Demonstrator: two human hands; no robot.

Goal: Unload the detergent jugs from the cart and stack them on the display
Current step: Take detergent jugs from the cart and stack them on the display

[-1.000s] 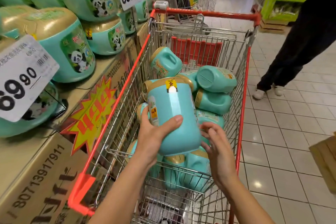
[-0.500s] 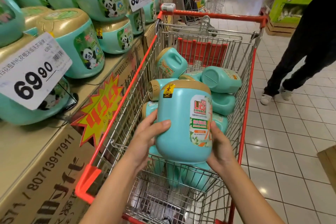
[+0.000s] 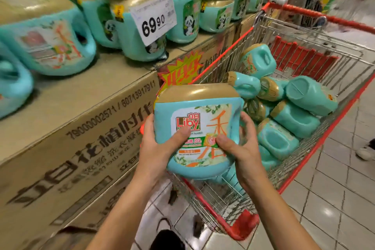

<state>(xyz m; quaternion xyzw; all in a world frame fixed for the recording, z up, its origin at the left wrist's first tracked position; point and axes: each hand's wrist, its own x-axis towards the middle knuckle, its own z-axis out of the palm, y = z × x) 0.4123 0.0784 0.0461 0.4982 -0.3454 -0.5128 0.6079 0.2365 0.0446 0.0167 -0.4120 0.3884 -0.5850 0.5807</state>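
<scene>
- While you hold one jug (image 3: pixel 198 128) upright between both hands, just above the near end of the cart (image 3: pixel 239 227), the job looks to be about mid-way: this jug is out of the basket but not yet set down.
- Your left hand (image 3: pixel 156 148) grips its left side and your right hand (image 3: pixel 243 148) its right. The fingers (image 3: pixel 246 119) curl round the body, and both thumbs press on the front label.
- The jug is squat and rounded. It has smooth, glossy teal plastic, a broad gold top and a printed label.
- The cart is thin steel wire with red plastic rails and a red corner bumper.
- A loose heap of jugs (image 3: pixel 288 111) lies in it on their sides, tilted every way, at least seven in view. Those are yours to unload yet.
- To your left, stacked cardboard boxes (image 3: pixel 81 132) with black print form the base of the display.
- Their flat tan top is the surface (image 3: pixel 113 79), and part of it near you is bare. I judge this jug could go there.
- Farther along, a row of stacked jugs (image 3: pixel 50 42) already stands there, with a second layer on top of them.
- A white price card (image 3: pixel 154 18) stands in front of one.
</scene>
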